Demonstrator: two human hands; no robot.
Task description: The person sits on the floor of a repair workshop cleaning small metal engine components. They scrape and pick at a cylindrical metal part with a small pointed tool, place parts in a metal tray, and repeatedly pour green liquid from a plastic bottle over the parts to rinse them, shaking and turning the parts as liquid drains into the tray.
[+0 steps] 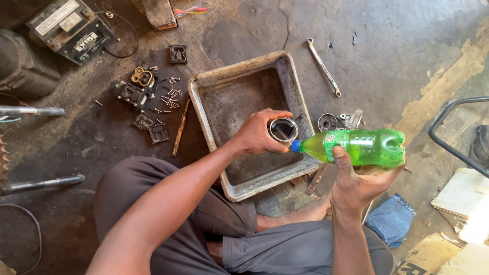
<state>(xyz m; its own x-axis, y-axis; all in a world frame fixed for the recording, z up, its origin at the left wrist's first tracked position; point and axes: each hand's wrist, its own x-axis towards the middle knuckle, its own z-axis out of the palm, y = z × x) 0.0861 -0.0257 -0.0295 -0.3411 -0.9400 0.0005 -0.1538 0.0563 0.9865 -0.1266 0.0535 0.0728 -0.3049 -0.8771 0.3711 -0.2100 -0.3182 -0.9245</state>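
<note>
My left hand (257,135) grips a short metal cylinder (283,129), open end up, over a grimy metal tray (244,69) on the floor. A green plastic bottle (364,146) lies tipped on its side in my right hand (356,181). Its blue-capped neck points left and touches the rim of the cylinder. The bottle holds a pale liquid. Both hands hover above the tray's near right corner.
Small engine parts and screws (150,99) lie left of the tray, with a battery (71,28) at the far left. A spanner (324,66) and a round metal part (327,122) lie right of it. Cardboard (461,203) and a blue cloth (392,219) sit at right.
</note>
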